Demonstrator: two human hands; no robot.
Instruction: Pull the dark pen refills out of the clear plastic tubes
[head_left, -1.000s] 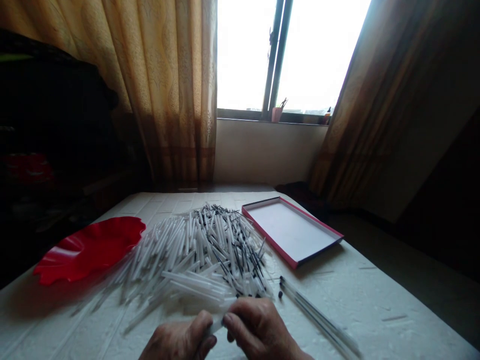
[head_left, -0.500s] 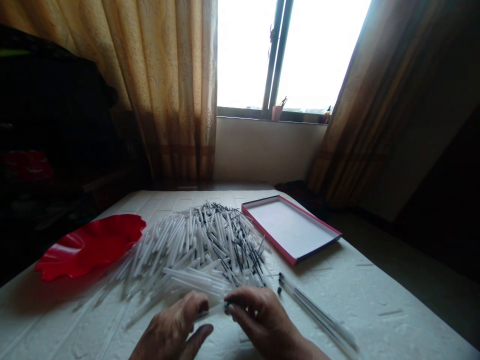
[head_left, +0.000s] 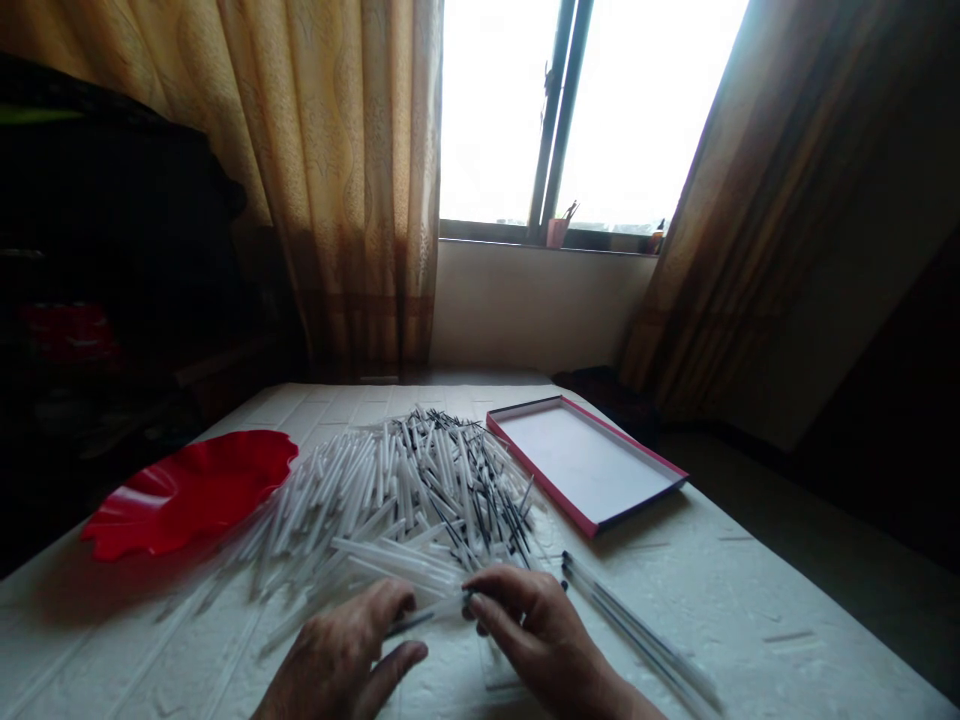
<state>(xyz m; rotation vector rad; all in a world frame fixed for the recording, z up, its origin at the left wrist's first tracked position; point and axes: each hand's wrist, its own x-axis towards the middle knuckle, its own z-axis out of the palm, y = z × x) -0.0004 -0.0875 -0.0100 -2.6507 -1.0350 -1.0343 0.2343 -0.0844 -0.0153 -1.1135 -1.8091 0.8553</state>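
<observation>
In the head view, my left hand [head_left: 341, 650] curls its fingers over one end of a clear pen barrel [head_left: 448, 607], with the thumb standing apart. A dark length shows at that end, close to the left fingers. At the other end, my right hand [head_left: 529, 625] pinches the barrel and a small black piece [head_left: 468, 603] between thumb and forefinger. Right behind both hands lies a large heap of clear pen barrels [head_left: 352, 490]. Thin dark pen refills [head_left: 514, 510] are mixed into the heap's right side.
To the right of my right hand lie several assembled-looking pens [head_left: 637, 630] with black ends. A shallow box lid [head_left: 555, 485] with a red edge is beyond them. At the left sits a red wavy-rimmed bowl [head_left: 195, 490]. All rest on a white table [head_left: 750, 600].
The view has shifted slightly, so the scene sits a little further right and lower. My right hand has moved slightly away from my left, and more dark length shows by the left fingers.
</observation>
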